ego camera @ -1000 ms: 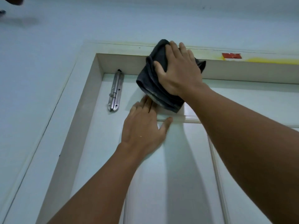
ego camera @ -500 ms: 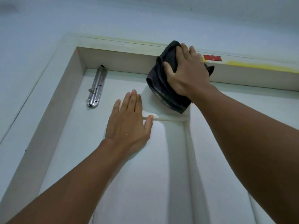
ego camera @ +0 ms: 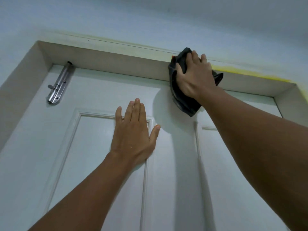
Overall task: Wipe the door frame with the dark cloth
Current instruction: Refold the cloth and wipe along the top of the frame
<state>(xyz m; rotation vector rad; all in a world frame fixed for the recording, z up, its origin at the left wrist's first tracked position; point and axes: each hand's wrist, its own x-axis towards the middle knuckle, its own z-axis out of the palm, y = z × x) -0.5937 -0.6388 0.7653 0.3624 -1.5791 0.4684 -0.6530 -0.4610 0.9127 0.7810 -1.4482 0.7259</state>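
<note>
Dark grey, folded and bunched, the cloth [ego camera: 181, 95] lies against the top of the frame [ego camera: 120, 63], right of its middle, with its lower end hanging down over the white door [ego camera: 93, 164]. The right hand [ego camera: 195, 77] presses it there, fingers spread across the cloth's upper part and curving over the frame's front edge, thumb on the cloth's left side. The left hand [ego camera: 133, 134] rests flat on the door below, fingers straight and close together, thumb out to the right, holding nothing. A steel bolt [ego camera: 58, 85] sits at the door's upper left corner. A yellow streak [ego camera: 246, 74] runs along the frame right of the cloth.
</note>
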